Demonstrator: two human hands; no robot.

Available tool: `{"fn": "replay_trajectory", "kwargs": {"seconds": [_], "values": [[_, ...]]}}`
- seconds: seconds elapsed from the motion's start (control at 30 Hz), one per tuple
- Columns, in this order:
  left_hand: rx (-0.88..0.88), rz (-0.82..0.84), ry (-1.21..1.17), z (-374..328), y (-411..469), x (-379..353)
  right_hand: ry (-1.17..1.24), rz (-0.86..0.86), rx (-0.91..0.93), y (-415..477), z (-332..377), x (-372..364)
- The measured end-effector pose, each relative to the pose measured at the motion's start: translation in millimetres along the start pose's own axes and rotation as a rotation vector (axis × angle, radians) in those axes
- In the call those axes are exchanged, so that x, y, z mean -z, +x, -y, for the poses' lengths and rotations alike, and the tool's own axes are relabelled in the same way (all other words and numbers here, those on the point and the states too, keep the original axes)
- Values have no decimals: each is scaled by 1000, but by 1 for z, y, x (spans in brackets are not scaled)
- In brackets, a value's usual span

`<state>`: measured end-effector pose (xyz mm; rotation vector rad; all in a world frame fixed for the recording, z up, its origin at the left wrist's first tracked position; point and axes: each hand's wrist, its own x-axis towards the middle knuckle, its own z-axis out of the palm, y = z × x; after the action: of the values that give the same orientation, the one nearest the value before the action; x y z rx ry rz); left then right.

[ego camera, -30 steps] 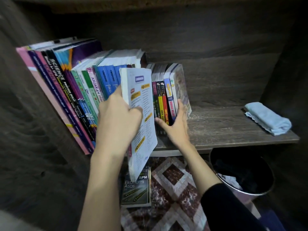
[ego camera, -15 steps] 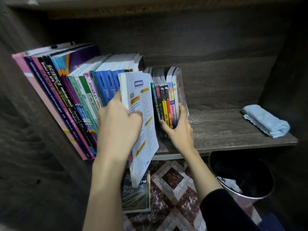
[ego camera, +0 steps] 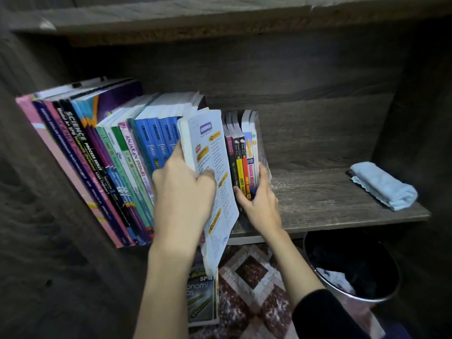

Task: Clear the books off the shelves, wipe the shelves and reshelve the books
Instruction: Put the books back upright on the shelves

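In the head view, my left hand (ego camera: 183,192) grips a white book (ego camera: 215,167). The thumb lies across the printed cover and the other fingers are behind the book, so the hand is closed around it. The white book stands tilted in the gap between two groups of books. Its upper part is between them on the shelf (ego camera: 318,199), and its lower corner hangs out over the front edge of the shelf.

My right hand (ego camera: 259,204) holds the small books (ego camera: 242,155) that stand at the right end of the row. The thumb is at the bottom of their spines, and the fingers curl around the right side of the last one.

To the left of the white book stands the long row of books (ego camera: 110,155), which leans against the left wall of the shelf. At the right end of the shelf, well apart from the books, lies a folded blue cloth (ego camera: 384,184).

Below the shelf there is a dark bin (ego camera: 352,265) on the right. One more book (ego camera: 203,299) lies flat on the patterned floor (ego camera: 252,272), under the corner of the white book.
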<state>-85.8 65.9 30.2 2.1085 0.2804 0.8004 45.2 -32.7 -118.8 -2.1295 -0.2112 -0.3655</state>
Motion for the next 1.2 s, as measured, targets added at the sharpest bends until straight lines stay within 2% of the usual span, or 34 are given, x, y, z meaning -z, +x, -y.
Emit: {"fn": "replay_trajectory", "kwargs": {"seconds": [0.23, 0.47, 0.6, 0.87, 1.03, 1.2], "values": [[53, 25, 93, -1, 0, -17, 32, 28, 3, 0, -3, 6], [26, -65, 94, -1, 3, -14, 56, 23, 23, 3, -8, 8], [35, -62, 146, -2, 2, -21, 55, 21, 17, 4, -9, 7], [-20, -134, 84, 17, 6, -56, 55, 13, 21, 3, -10, 5], [-151, -221, 91, 30, 10, -83, 59, 27, 22, 3, -11, 6], [-191, -159, 123, 49, 16, -103, 50, 24, 41, 2, -12, 7]]}}
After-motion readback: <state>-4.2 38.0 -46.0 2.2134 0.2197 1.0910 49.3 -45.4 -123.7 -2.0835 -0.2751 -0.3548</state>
